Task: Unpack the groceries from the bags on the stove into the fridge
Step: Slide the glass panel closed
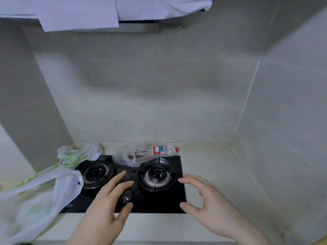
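A black two-burner gas stove (178,195) lies in front of me. At its far edge a clear plastic bag (130,156) holds a clear bottle (160,150) with a red cap and a red-green label, lying on its side. A white bag with green print (53,184) sprawls over the stove's left side and the counter. My left hand (108,200) hovers over the stove's middle near a knob (127,195), fingers straight, holding nothing. My right hand (203,200) hovers over the stove's right front corner, fingers spread and empty. The fridge is not in view.
Grey tiled walls close the stove in at the back, left and right. A range hood draped with white cloth (79,13) hangs overhead. Pale counter (212,174) runs to the right of the stove and along its front.
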`<action>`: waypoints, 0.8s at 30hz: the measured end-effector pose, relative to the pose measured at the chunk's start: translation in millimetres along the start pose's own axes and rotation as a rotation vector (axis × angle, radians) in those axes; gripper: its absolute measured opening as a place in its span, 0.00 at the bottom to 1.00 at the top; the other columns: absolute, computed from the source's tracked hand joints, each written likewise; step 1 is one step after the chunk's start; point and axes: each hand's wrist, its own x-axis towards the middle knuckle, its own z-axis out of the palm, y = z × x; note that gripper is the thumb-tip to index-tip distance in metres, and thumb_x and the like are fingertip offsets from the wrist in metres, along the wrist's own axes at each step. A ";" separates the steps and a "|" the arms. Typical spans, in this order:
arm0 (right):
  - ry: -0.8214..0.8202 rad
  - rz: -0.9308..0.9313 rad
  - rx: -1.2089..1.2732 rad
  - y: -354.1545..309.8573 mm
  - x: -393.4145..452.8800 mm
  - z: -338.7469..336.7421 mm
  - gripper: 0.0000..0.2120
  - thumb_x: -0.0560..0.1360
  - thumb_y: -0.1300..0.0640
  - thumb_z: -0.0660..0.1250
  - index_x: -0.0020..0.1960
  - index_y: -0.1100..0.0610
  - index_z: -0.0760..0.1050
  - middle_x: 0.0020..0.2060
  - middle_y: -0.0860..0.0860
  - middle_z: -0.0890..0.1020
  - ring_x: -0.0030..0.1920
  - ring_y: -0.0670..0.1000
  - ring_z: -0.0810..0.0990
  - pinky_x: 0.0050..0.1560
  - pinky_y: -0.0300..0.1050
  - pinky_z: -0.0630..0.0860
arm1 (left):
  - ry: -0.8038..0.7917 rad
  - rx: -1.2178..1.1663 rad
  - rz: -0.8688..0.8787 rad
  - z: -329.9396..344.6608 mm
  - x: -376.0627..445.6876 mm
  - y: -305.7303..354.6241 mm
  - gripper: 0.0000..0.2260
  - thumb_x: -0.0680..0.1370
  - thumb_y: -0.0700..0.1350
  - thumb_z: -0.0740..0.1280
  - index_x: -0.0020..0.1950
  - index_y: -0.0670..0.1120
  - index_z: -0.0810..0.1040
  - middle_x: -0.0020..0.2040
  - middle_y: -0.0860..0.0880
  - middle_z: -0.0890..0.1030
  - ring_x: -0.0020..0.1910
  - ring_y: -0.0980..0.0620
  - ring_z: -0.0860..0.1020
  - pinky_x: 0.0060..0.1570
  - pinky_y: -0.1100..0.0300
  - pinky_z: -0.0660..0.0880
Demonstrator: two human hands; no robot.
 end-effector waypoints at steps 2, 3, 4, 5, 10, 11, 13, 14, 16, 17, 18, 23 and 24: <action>-0.020 -0.018 0.027 -1.1 19.6 6.7 0.27 0.74 0.41 0.70 0.72 0.34 0.69 0.72 0.25 0.64 0.72 0.29 0.64 0.74 0.37 0.64 | 0.002 0.000 -0.034 -1.9 4.2 -2.6 0.23 0.76 0.50 0.74 0.69 0.64 0.74 0.77 0.72 0.58 0.74 0.67 0.64 0.65 0.66 0.65; -0.026 -0.029 0.029 -0.8 29.7 9.2 0.27 0.74 0.40 0.70 0.72 0.34 0.68 0.72 0.24 0.63 0.72 0.29 0.64 0.75 0.37 0.64 | 0.000 -0.008 -0.046 -2.2 6.0 -5.5 0.23 0.76 0.50 0.74 0.69 0.64 0.74 0.77 0.72 0.58 0.74 0.67 0.64 0.66 0.66 0.65; -0.035 -0.036 0.029 0.7 40.0 11.6 0.27 0.74 0.40 0.70 0.72 0.33 0.68 0.71 0.23 0.62 0.72 0.29 0.64 0.75 0.36 0.64 | -0.004 -0.018 -0.066 -1.7 7.6 -9.8 0.23 0.76 0.51 0.73 0.69 0.64 0.74 0.77 0.72 0.58 0.74 0.67 0.64 0.66 0.67 0.65; -0.049 -0.041 0.034 2.6 50.5 14.1 0.27 0.75 0.41 0.70 0.72 0.33 0.68 0.70 0.21 0.61 0.71 0.28 0.64 0.75 0.36 0.64 | -0.005 -0.021 -0.089 -1.2 8.9 -14.4 0.22 0.77 0.52 0.73 0.69 0.65 0.73 0.77 0.72 0.57 0.74 0.68 0.64 0.65 0.69 0.64; -0.118 -0.121 0.070 13.8 99.7 25.3 0.27 0.71 0.37 0.69 0.70 0.32 0.70 0.70 0.22 0.63 0.71 0.29 0.66 0.74 0.39 0.67 | -0.014 0.006 -0.204 3.7 22.0 -28.1 0.22 0.78 0.55 0.70 0.71 0.66 0.70 0.78 0.71 0.55 0.70 0.73 0.62 0.58 0.80 0.61; -0.125 -0.135 0.080 17.3 109.3 26.8 0.28 0.70 0.36 0.68 0.69 0.31 0.70 0.71 0.23 0.64 0.71 0.30 0.66 0.74 0.41 0.68 | -0.006 0.011 -0.220 3.6 26.4 -29.0 0.22 0.78 0.55 0.69 0.71 0.66 0.69 0.78 0.71 0.54 0.70 0.74 0.61 0.59 0.81 0.60; -0.139 -0.145 0.091 24.9 128.8 27.7 0.29 0.68 0.34 0.67 0.69 0.31 0.70 0.71 0.25 0.66 0.71 0.31 0.67 0.73 0.42 0.69 | 0.014 0.036 -0.245 2.8 36.8 -29.2 0.22 0.79 0.57 0.68 0.72 0.66 0.68 0.78 0.72 0.53 0.71 0.72 0.62 0.60 0.78 0.62; -0.153 -0.148 0.096 27.8 139.1 26.7 0.29 0.67 0.33 0.67 0.68 0.31 0.71 0.71 0.25 0.66 0.71 0.32 0.68 0.73 0.42 0.69 | 0.024 0.048 -0.260 2.5 42.2 -28.3 0.22 0.79 0.57 0.67 0.72 0.66 0.68 0.78 0.72 0.53 0.71 0.72 0.63 0.59 0.77 0.63; -0.185 -0.160 0.105 32.4 161.2 24.0 0.29 0.66 0.33 0.66 0.67 0.31 0.71 0.70 0.25 0.67 0.71 0.31 0.68 0.73 0.41 0.69 | 0.058 0.066 -0.284 3.7 52.1 -24.9 0.22 0.79 0.57 0.67 0.72 0.66 0.68 0.77 0.73 0.53 0.71 0.72 0.61 0.61 0.78 0.61; -0.204 -0.167 0.111 33.5 172.1 23.6 0.29 0.66 0.33 0.67 0.67 0.30 0.72 0.70 0.25 0.68 0.71 0.30 0.68 0.74 0.40 0.68 | 0.077 0.073 -0.292 5.1 56.3 -23.7 0.22 0.79 0.57 0.67 0.72 0.66 0.68 0.77 0.73 0.52 0.73 0.72 0.60 0.62 0.76 0.61; -0.227 -0.172 0.115 34.9 182.5 24.0 0.28 0.67 0.35 0.68 0.66 0.30 0.72 0.69 0.24 0.68 0.71 0.30 0.67 0.74 0.39 0.68 | 0.090 0.077 -0.302 6.3 59.5 -23.4 0.22 0.80 0.57 0.67 0.72 0.66 0.68 0.77 0.73 0.52 0.74 0.71 0.58 0.64 0.75 0.62; -0.316 -0.177 0.095 45.0 223.0 36.0 0.24 0.73 0.43 0.74 0.65 0.28 0.71 0.67 0.24 0.69 0.71 0.31 0.66 0.74 0.41 0.68 | 0.066 0.075 -0.381 16.7 72.7 -30.3 0.22 0.79 0.58 0.66 0.72 0.66 0.67 0.76 0.75 0.50 0.73 0.70 0.60 0.58 0.79 0.61; -0.329 -0.170 0.087 46.9 230.2 38.8 0.24 0.72 0.42 0.73 0.65 0.28 0.71 0.67 0.24 0.69 0.71 0.31 0.67 0.75 0.42 0.68 | 0.069 0.066 -0.390 18.8 77.0 -33.6 0.22 0.78 0.58 0.66 0.72 0.67 0.68 0.76 0.75 0.50 0.73 0.69 0.62 0.56 0.79 0.63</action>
